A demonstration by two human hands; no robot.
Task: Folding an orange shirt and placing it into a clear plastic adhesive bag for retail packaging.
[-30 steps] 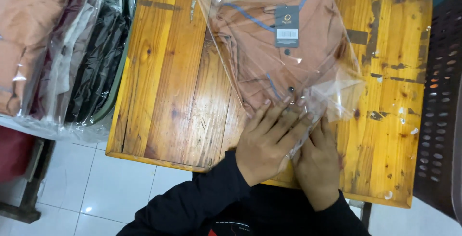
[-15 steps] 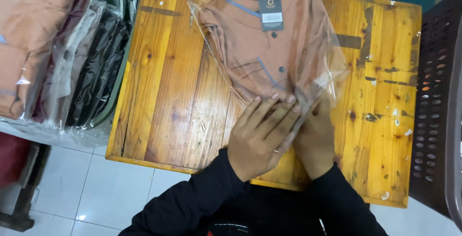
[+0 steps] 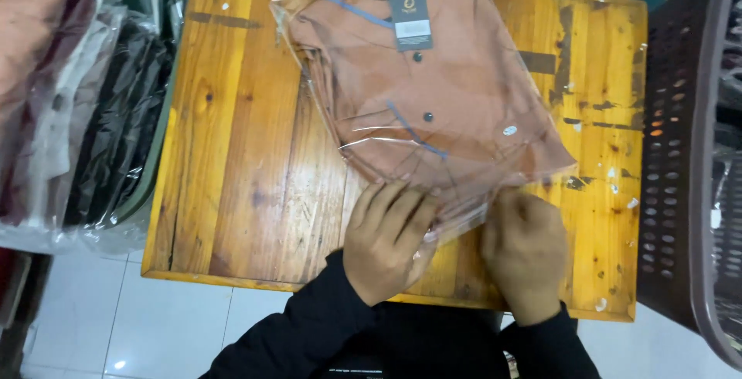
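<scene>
On table (image 3: 232, 155): one bagged shirt (image 3: 433, 93) (two hands pressing).

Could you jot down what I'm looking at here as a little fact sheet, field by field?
Setting: worn yellow-brown wooden table over white floor tiles
Main item: folded terracotta shirt in a clear plastic bag, lying flat, dark hang tag near its collar
Left hand: flat on the bag's near edge
Right hand: pressing the bag's near flap
Left side: stack of bagged garments, pink to black
Right side: dark perforated plastic basket
Sleeves: black
</scene>
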